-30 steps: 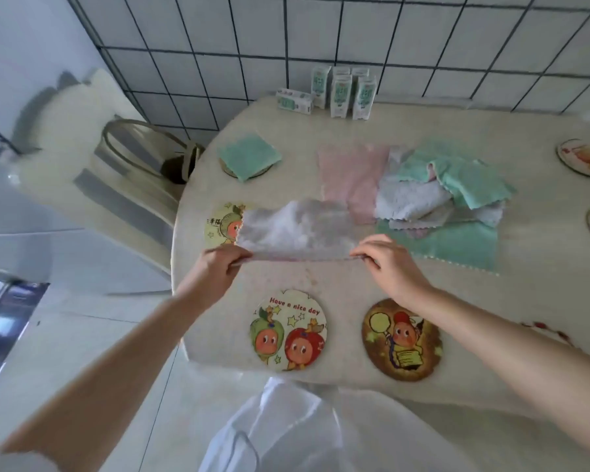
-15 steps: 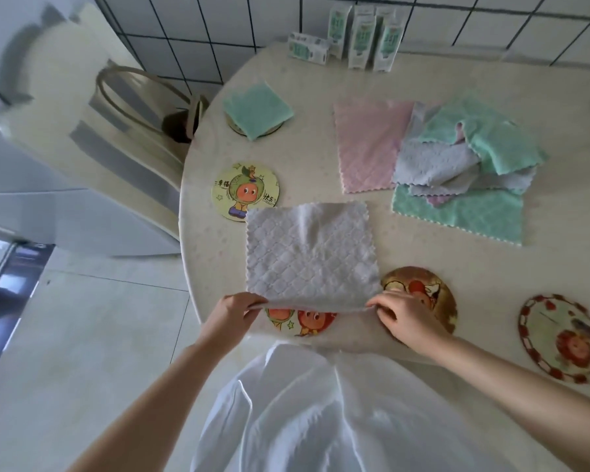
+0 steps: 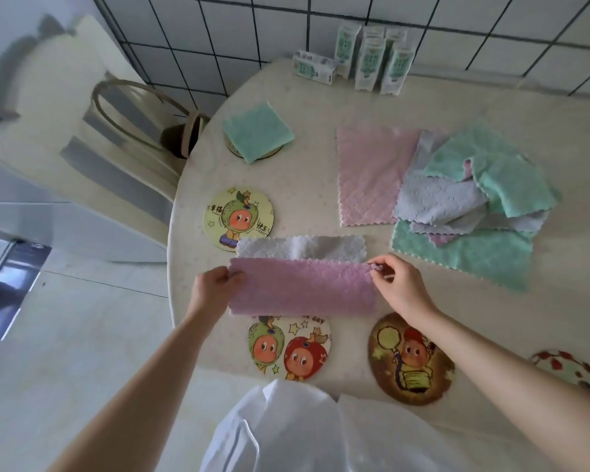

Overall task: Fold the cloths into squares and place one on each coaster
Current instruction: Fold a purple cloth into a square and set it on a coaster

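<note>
A cloth [image 3: 304, 284], lilac on one face and grey-white on the other, lies partly folded near the table's front. My left hand [image 3: 212, 289] pinches its near-left corner and my right hand [image 3: 395, 284] pinches its near-right corner, both carried over toward the far edge. A folded green cloth [image 3: 257, 131] sits on a coaster [image 3: 234, 152] at the far left. Bare cartoon coasters lie at left [image 3: 238, 218], front centre [image 3: 290, 349], front right [image 3: 411, 359] and far right [image 3: 573, 369]. A pile of pink [image 3: 372, 175], grey and green cloths [image 3: 464, 253] lies at right.
Several small milk cartons [image 3: 368, 59] stand against the tiled wall at the back of the round table [image 3: 321, 97]. A cream chair [image 3: 92, 131] with a bag on it stands off the table's left edge. White clothing hangs below the front edge.
The cloth lay flat with both hands on its near edge; now that edge has been lifted and carried away from me, showing the lilac underside folded over the grey face.
</note>
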The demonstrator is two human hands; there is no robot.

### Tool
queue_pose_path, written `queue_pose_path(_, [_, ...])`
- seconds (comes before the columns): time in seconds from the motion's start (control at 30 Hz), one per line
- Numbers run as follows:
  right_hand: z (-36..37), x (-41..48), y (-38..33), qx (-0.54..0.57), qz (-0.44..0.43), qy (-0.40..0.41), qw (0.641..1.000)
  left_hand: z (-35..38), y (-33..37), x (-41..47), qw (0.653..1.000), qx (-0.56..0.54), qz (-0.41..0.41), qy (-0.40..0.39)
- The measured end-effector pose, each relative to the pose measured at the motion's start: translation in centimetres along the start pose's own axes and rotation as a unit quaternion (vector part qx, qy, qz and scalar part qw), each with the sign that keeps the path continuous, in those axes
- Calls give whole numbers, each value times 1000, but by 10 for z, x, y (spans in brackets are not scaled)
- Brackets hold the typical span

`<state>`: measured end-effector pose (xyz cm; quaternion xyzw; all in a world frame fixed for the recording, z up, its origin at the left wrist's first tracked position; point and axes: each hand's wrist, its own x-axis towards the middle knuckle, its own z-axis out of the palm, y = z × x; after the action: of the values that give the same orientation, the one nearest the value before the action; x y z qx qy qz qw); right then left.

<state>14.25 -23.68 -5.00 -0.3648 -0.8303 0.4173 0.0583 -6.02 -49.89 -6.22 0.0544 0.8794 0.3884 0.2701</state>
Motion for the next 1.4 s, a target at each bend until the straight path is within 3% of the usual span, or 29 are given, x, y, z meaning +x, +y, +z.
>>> queue_pose_path(0.37, [15, 83, 11, 56, 115, -7, 992, 16, 24, 50, 997, -24, -80, 0])
queue_pose_path(1.07, [25, 112, 9, -78, 143, -20, 986, 29, 25, 65, 991, 74, -87, 66])
queue_pose_path(1.23, [15, 97, 4, -183, 88, -25, 979, 29, 26, 51, 981, 80, -99, 148])
queue_pose_path(1.3, [14, 82, 2, -250, 29, -16, 968, 34, 24, 37, 975, 132, -54, 168])
queue_pose_path(1.4, [24, 53, -2, -306, -51, -15, 950, 54, 16, 8, 962, 193, 126, 144])
